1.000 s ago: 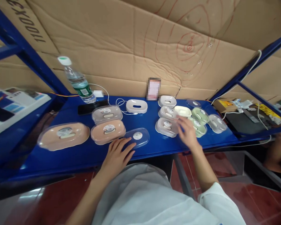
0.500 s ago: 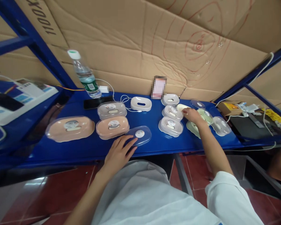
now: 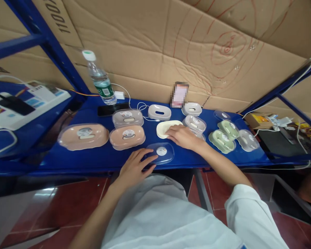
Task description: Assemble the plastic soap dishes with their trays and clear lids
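In the middle of the blue table, my right hand (image 3: 180,135) grips the near right edge of a cream oval soap dish (image 3: 161,129), its fingers reaching inside the rim. Just in front of it lies a clear plastic lid (image 3: 168,155) with a round label. My left hand (image 3: 137,165) is open, fingers spread, with the fingertips at the lid's left edge; whether they press on it I cannot tell. To the left stand a lidded peach soap dish (image 3: 126,137) and a larger one (image 3: 84,136). My right hand partly hides a lidded grey dish (image 3: 199,133).
Behind are open white soap dishes (image 3: 159,112), a propped phone (image 3: 179,94), a water bottle (image 3: 101,83) and a white cable (image 3: 142,105). Lidded green dishes (image 3: 223,141) and a lidded grey one (image 3: 248,140) stand at the right. Blue frame posts (image 3: 59,58) rise beside the table.
My right hand has moved left from among the right-hand dishes, bringing the cream soap dish to the middle, behind the clear lid. My left hand remains by the lid. The view has shifted slightly.
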A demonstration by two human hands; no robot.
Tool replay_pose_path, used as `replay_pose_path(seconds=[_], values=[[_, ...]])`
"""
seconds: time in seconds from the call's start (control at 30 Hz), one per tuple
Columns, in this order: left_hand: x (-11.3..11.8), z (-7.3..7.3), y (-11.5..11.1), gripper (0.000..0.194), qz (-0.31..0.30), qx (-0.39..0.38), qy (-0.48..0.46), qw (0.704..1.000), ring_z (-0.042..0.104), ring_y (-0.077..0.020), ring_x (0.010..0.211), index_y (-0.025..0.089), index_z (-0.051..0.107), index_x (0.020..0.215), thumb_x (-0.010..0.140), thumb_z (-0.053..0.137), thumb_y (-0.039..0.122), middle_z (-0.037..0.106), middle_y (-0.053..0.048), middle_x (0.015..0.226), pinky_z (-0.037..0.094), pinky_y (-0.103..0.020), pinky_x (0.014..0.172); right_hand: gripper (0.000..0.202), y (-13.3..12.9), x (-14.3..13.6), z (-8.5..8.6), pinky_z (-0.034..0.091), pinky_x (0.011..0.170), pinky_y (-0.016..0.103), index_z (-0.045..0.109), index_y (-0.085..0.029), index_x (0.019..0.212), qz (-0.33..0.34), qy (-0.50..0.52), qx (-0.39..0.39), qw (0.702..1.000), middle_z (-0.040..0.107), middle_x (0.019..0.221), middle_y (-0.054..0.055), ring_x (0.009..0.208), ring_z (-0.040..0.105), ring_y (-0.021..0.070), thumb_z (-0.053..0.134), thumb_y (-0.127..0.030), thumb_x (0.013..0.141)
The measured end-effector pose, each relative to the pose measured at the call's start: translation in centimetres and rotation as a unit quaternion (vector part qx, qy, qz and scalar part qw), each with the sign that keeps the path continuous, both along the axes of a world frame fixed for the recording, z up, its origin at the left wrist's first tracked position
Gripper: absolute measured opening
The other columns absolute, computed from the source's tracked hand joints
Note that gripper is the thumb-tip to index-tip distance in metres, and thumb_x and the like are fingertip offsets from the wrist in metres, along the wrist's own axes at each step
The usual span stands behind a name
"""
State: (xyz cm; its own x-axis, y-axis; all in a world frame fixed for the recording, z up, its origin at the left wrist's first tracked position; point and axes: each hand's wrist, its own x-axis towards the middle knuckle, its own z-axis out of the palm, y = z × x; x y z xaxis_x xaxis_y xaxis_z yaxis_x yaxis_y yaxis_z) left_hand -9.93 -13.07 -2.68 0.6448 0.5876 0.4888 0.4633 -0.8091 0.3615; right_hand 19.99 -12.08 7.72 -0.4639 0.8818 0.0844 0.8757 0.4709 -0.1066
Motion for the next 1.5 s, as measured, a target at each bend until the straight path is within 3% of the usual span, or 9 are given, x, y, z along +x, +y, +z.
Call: replay_pose_path(seconds=[0.2,0.33,0.5,0.63,0.8,0.93,1.07,1.33,1.5], values=[[-0.6,0.4,-0.3,0.025,-0.045,-0.013,-0.029,0.998,0.066,-0.0264,0.126,0.03,0.075,0.126,0.102,0.069,0.028,0.07,-0.008,0.137,0.057,-0.045,0.109,0.028,5.6,-2.1,-0.9,0.054,0.098,0.037,0.078,-0.023,0.125,0.073,0.011,-0.07,0.995,0.078,0.126,0.009,0.118,0.073,0.0254,0.053,-0.024,0.113],[-0.6,0.2,-0.2,0.025,-0.041,-0.011,-0.021,0.999,0.066,-0.0266,0.127,0.029,0.075,0.126,0.102,0.069,0.029,0.07,-0.008,0.138,0.058,-0.046,0.109,0.035,9.3,-1.7,-1.1,0.051,0.108,0.044,0.071,-0.02,0.142,-0.047,-0.04,-0.012,0.998,0.072,0.143,0.013,0.133,0.066,0.0313,0.061,-0.019,0.108],[-0.5,0.1,-0.2,0.026,-0.028,-0.021,-0.016,0.999,0.066,-0.0269,0.129,0.03,0.076,0.128,0.103,0.067,0.03,0.07,-0.008,0.14,0.058,-0.046,0.111,0.027,12.2,-0.8,-0.6,0.052,0.102,0.045,0.08,-0.015,0.125,-0.111,-0.075,-0.003,0.991,0.078,0.128,0.016,0.12,0.072,0.0342,0.06,-0.021,0.108],[-0.6,-0.3,-0.1,0.028,-0.034,-0.018,-0.021,0.999,0.066,-0.0277,0.131,0.03,0.075,0.13,0.104,0.067,0.03,0.07,-0.009,0.141,0.057,-0.047,0.112,0.032,10.5,-0.3,0.5,0.049,0.104,0.043,0.076,-0.016,0.129,-0.112,-0.069,0.034,0.991,0.076,0.134,0.015,0.124,0.069,0.0324,0.051,-0.027,0.113],[-0.6,-0.7,0.0,0.029,-0.036,-0.011,-0.023,0.999,0.066,-0.0282,0.13,0.03,0.074,0.132,0.104,0.066,0.03,0.069,-0.009,0.141,0.056,-0.048,0.111,0.03,5.8,-0.4,-0.2,0.048,0.099,0.044,0.075,-0.016,0.129,0.021,-0.082,0.029,0.996,0.078,0.124,0.014,0.115,0.07,0.0308,0.05,-0.026,0.114],[-0.5,-0.4,-0.1,0.028,-0.029,0.001,-0.03,0.999,0.06,-0.0312,0.141,0.028,0.074,0.13,0.103,0.068,0.029,0.064,-0.011,0.149,0.053,-0.052,0.117,0.031,3.8,-0.3,-1.3,0.046,0.108,0.046,0.069,-0.019,0.138,0.091,-0.076,0.014,0.993,0.071,0.138,0.016,0.132,0.063,0.0318,0.061,-0.03,0.11],[-0.4,-0.2,-0.1,0.025,-0.043,-0.006,-0.012,0.999,0.047,-0.0343,0.156,0.024,0.074,0.124,0.101,0.073,0.033,0.055,-0.013,0.162,0.048,-0.055,0.124,0.037,3.9,-0.7,-1.6,0.047,0.107,0.045,0.064,-0.021,0.145,0.067,-0.101,0.008,0.993,0.07,0.139,0.016,0.134,0.062,0.031,0.061,-0.021,0.109],[-0.4,-0.3,-0.1,0.025,-0.048,-0.014,-0.011,0.999,0.053,-0.0309,0.153,0.023,0.072,0.124,0.1,0.074,0.031,0.059,-0.011,0.16,0.053,-0.05,0.122,0.041,3.5,-1.2,-0.4,0.046,0.105,0.046,0.063,-0.017,0.151,0.047,-0.139,-0.001,0.989,0.072,0.136,0.018,0.125,0.066,0.0318,0.057,-0.033,0.113],[-0.2,-0.4,0.0,0.023,-0.044,-0.002,-0.033,0.998,0.056,-0.0318,0.15,0.022,0.073,0.122,0.1,0.074,0.029,0.063,-0.012,0.156,0.055,-0.05,0.12,0.043,3.3,-1.7,-1.7,0.048,0.11,0.047,0.065,-0.017,0.148,0.06,-0.13,-0.008,0.99,0.067,0.146,0.019,0.133,0.064,0.0336,0.067,-0.033,0.108]])
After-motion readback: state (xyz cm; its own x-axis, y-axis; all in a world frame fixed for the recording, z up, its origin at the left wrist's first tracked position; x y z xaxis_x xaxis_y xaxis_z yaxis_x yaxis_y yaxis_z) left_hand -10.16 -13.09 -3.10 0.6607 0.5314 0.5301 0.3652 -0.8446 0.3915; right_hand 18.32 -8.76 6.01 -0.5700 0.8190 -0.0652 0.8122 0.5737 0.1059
